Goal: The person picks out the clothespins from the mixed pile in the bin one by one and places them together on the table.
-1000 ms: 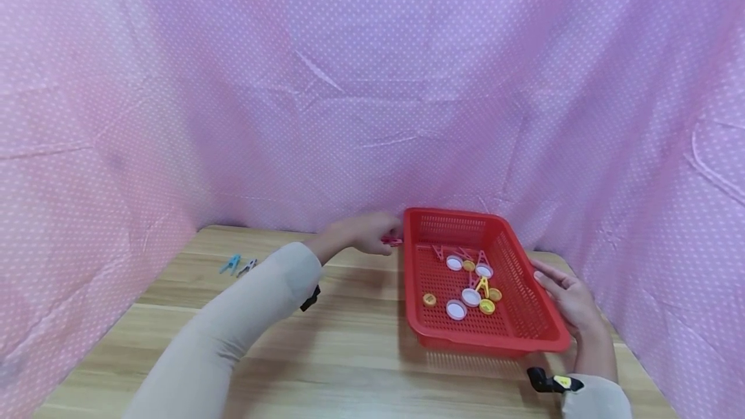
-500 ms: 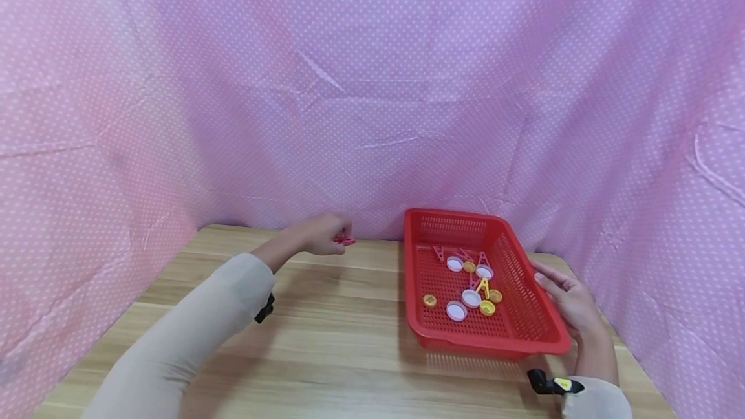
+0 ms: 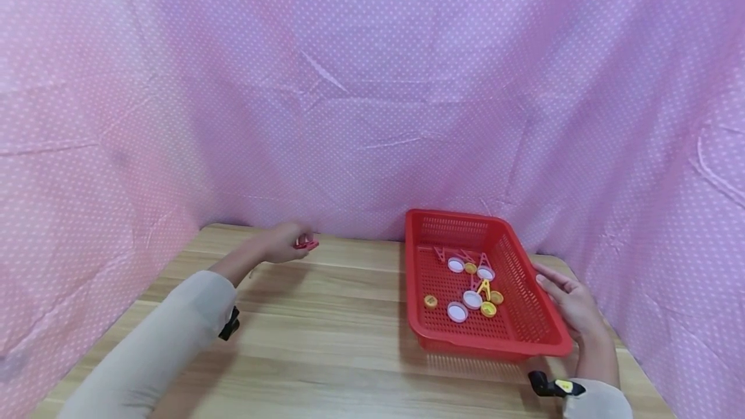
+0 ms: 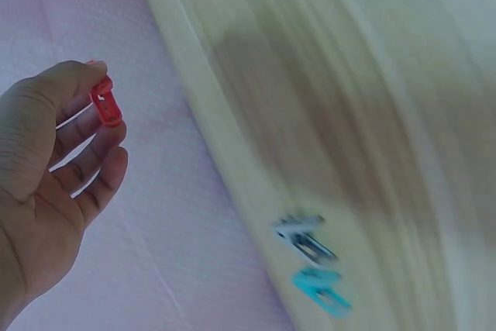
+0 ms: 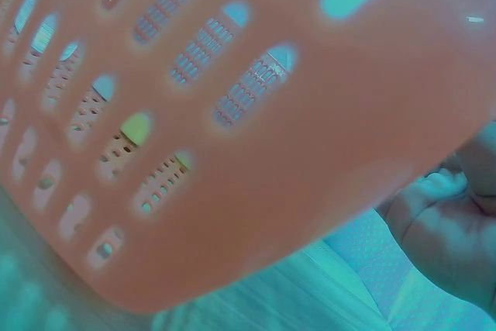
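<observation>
My left hand point(image 3: 286, 242) pinches a red clothespin point(image 3: 307, 246) between thumb and fingers, over the table's back left part. In the left wrist view the same clothespin point(image 4: 107, 105) sticks out from the fingertips, the other fingers loosely bent. A grey clothespin point(image 4: 302, 239) and a light blue clothespin point(image 4: 322, 292) lie on the table, hidden behind the left arm in the head view. My right hand point(image 3: 573, 302) holds the right rim of a red basket point(image 3: 495, 346), thumb at the rim. Inside are pink clothespins point(image 3: 484, 259), a yellow clothespin point(image 3: 485, 288) and several white and yellow caps point(image 3: 488, 310).
The wooden table point(image 3: 343, 341) carries the basket on its right side. A pink dotted curtain point(image 3: 349, 115) hangs behind and along both sides. Up close, the slotted basket wall point(image 5: 325, 137) fills most of the right wrist view.
My left hand has moved left from beside the basket with the red clothespin, and its arm now covers the blue and grey clothespins. The right hand and basket stay put.
</observation>
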Motion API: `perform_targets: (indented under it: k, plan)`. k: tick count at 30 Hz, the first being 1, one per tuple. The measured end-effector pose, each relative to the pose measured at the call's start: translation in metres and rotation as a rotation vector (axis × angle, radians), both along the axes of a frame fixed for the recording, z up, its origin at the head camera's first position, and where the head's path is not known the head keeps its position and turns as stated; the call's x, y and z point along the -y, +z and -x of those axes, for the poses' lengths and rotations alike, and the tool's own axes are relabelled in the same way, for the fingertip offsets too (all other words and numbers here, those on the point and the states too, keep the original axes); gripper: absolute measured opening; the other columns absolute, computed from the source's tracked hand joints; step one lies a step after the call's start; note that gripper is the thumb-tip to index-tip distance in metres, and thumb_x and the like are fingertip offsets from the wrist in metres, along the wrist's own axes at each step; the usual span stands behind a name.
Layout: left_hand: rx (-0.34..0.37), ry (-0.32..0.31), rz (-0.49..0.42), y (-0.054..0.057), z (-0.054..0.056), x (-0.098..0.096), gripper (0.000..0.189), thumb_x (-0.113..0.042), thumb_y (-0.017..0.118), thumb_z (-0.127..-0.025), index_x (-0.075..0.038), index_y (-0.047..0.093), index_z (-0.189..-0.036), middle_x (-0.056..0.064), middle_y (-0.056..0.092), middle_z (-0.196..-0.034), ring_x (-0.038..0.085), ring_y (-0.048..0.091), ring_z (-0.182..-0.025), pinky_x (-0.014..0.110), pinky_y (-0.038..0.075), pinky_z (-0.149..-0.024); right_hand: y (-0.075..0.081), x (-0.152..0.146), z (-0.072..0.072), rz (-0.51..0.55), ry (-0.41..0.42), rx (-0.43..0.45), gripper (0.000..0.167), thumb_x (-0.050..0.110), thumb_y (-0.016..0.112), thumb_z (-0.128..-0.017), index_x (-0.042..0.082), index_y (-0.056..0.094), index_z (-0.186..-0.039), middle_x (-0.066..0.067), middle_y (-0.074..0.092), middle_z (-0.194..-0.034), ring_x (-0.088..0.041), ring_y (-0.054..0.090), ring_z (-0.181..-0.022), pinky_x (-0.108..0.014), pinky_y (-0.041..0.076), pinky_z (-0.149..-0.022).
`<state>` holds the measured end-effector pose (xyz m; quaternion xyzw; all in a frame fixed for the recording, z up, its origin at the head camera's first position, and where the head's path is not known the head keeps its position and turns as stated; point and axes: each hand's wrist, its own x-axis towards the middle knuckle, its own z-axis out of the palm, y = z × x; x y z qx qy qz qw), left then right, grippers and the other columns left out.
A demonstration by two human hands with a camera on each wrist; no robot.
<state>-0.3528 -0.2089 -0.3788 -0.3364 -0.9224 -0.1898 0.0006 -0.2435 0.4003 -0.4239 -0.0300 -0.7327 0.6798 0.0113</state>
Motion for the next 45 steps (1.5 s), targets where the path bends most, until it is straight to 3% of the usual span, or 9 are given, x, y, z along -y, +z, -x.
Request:
perform_targets:
  k: [9, 17, 27, 34, 42, 45]
  plan:
    - [-0.028, 0.070, -0.041, -0.016, -0.006, 0.043, 0.016, -0.005, 0.075, -0.088, 0.001, 0.067, -0.101, 0.000, 0.064, -0.078, 0.011, 0.060, -0.070, 0.032, 0.052, -0.066, -0.001, -0.001, 0.000, 0.000, -0.003, 0.008, 0.054, 0.034, 0.067, -0.100, 0.022, 0.053, -0.151, 0.012, 0.074, -0.104, -0.017, 0.075, -0.089, -0.039, 0.062, -0.075]
    - [-0.005, 0.153, -0.087, -0.029, -0.014, 0.068, 0.023, -0.009, 0.078, -0.089, 0.004, 0.066, -0.104, 0.004, 0.066, -0.081, 0.014, 0.062, -0.073, 0.034, 0.054, -0.069, -0.001, 0.000, 0.000, 0.004, 0.008, -0.008, 0.051, 0.032, 0.066, -0.101, 0.022, 0.054, -0.150, 0.011, 0.074, -0.103, -0.017, 0.075, -0.088, -0.039, 0.062, -0.074]
    - [-0.003, 0.221, -0.059, -0.044, -0.019, 0.071, 0.019, -0.010, 0.076, -0.092, 0.000, 0.071, -0.107, 0.002, 0.068, -0.083, 0.014, 0.063, -0.075, 0.035, 0.055, -0.070, 0.000, 0.000, 0.001, 0.033, 0.034, -0.029, 0.046, 0.028, 0.064, -0.103, 0.022, 0.057, -0.148, 0.010, 0.074, -0.104, -0.017, 0.075, -0.089, -0.038, 0.061, -0.074]
    - [0.047, 0.265, -0.047, -0.053, -0.023, 0.068, 0.015, -0.010, 0.076, -0.090, -0.002, 0.071, -0.102, 0.000, 0.065, -0.081, 0.013, 0.059, -0.074, 0.034, 0.051, -0.069, -0.001, 0.000, 0.002, 0.039, 0.037, -0.036, 0.046, 0.027, 0.064, -0.103, 0.021, 0.057, -0.148, 0.010, 0.074, -0.106, -0.018, 0.075, -0.089, -0.038, 0.061, -0.074]
    - [0.082, 0.266, -0.047, -0.058, -0.025, 0.067, 0.015, -0.012, 0.079, -0.089, -0.001, 0.072, -0.097, 0.001, 0.065, -0.081, 0.013, 0.059, -0.073, 0.032, 0.051, -0.067, 0.002, 0.000, 0.001, 0.033, 0.039, -0.025, 0.045, 0.028, 0.064, -0.103, 0.023, 0.058, -0.147, 0.010, 0.074, -0.105, -0.017, 0.075, -0.089, -0.038, 0.061, -0.074]
    - [0.088, 0.268, -0.036, -0.058, -0.026, 0.069, 0.026, -0.016, 0.083, -0.086, 0.002, 0.072, -0.102, 0.002, 0.066, -0.082, 0.014, 0.061, -0.076, 0.035, 0.053, -0.070, 0.002, 0.001, 0.000, 0.021, 0.027, -0.023, 0.047, 0.029, 0.064, -0.102, 0.021, 0.056, -0.148, 0.011, 0.074, -0.104, -0.018, 0.075, -0.089, -0.038, 0.061, -0.074]
